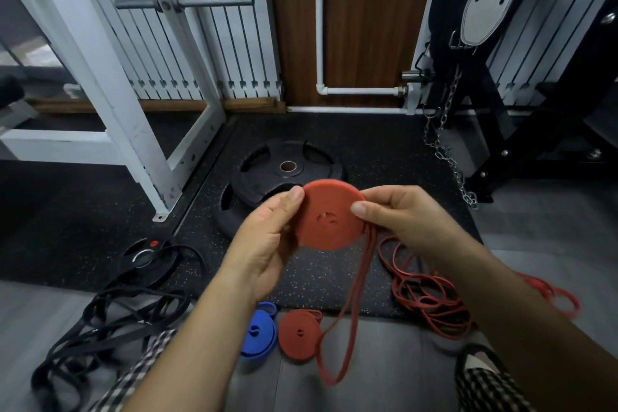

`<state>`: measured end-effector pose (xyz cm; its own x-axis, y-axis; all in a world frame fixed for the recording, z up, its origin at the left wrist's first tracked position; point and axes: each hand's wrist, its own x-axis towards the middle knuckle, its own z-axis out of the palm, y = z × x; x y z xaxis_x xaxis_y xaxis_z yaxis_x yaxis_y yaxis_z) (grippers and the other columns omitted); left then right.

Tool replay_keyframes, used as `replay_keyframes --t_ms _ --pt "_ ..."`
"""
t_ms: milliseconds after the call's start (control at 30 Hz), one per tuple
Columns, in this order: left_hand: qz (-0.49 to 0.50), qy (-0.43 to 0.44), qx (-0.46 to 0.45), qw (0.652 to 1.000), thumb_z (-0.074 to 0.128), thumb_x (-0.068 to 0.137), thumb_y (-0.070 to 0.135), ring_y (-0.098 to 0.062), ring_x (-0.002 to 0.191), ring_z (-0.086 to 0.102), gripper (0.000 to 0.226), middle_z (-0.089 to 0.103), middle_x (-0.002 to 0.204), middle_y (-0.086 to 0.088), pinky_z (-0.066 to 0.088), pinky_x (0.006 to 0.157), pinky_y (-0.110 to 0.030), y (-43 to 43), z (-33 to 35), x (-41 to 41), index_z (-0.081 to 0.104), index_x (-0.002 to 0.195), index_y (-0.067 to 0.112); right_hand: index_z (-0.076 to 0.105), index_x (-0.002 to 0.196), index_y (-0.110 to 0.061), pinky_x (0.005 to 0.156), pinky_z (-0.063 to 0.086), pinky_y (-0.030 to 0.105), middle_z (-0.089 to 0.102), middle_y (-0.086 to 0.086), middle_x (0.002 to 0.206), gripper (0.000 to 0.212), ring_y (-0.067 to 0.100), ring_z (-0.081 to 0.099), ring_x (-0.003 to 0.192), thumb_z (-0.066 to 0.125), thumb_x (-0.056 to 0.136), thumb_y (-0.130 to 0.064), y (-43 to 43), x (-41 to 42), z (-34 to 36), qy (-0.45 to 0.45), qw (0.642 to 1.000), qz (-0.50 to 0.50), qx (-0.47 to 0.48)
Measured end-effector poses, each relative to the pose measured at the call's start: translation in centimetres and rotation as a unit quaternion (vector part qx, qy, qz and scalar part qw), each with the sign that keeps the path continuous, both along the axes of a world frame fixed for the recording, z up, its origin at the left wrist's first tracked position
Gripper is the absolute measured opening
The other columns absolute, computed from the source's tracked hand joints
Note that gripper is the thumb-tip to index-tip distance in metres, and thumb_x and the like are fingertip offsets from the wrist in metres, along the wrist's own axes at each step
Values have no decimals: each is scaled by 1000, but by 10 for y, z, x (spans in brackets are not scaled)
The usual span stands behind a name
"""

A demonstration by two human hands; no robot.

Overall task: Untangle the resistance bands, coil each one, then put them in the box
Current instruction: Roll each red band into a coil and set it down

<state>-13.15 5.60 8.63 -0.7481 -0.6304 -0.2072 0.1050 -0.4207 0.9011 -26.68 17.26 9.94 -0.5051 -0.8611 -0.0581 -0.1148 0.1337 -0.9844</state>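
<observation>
A red resistance band wound into a flat coil (329,215) is held up between both hands. My left hand (267,237) grips its left edge with the thumb on the rim. My right hand (398,214) pinches its right edge, thumb on the face. The band's loose tail (344,321) hangs down in a loop. On the floor lie a coiled red band (299,334), a coiled blue band (259,333), a tangle of thin red bands (431,301) and a tangle of black bands (100,321). No box is in view.
Black weight plates (287,170) lie on the speckled rubber mat (384,150) behind the coil; a smaller plate (147,259) sits at the left. A white rack frame (133,130) stands left, a black machine with a hanging chain (444,150) right.
</observation>
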Motion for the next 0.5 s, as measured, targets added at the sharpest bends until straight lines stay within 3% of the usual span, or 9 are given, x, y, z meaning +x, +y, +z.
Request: replay_keyframes --t_ms 100,200,333,433,500 --pt "-52 -53 -134 988 65 63 30 -10 73 59 34 66 83 -1 48 63 -21 -2 -1 4 66 95 17 68 82 -24 71 54 22 71 -1 78 13 7 65 71 66 83 -12 3 1 3 90 992 66 52" --pt "-58 -74 -165 982 67 63 27 -11 69 61 30 68 78 -3 48 56 -16 5 -7 2 68 89 13 68 81 -24 68 55 17 70 -7 74 14 1 65 68 65 83 -10 0 7 2 88 993 72 27" --pt "26 -19 -80 996 63 67 27 -12 67 61 19 68 72 1 51 59 -29 7 -5 -4 64 84 17 69 83 -21 67 54 16 72 -5 71 9 5 68 70 66 80 -13 -1 5 1 0 999 26 -21" --pt "82 14 -31 996 61 71 25 -12 68 62 17 67 74 1 52 60 -30 7 -3 -6 62 86 17 71 81 -22 72 55 22 73 -2 73 5 8 67 70 68 79 -19 -2 7 -5 -6 1000 -8 -28" --pt "114 27 -15 993 61 75 23 -11 69 62 12 68 74 3 52 63 -31 10 -4 -8 62 86 18 69 84 -24 72 55 19 73 -5 76 7 6 69 74 67 81 -18 -4 12 -8 -19 999 -15 -39"
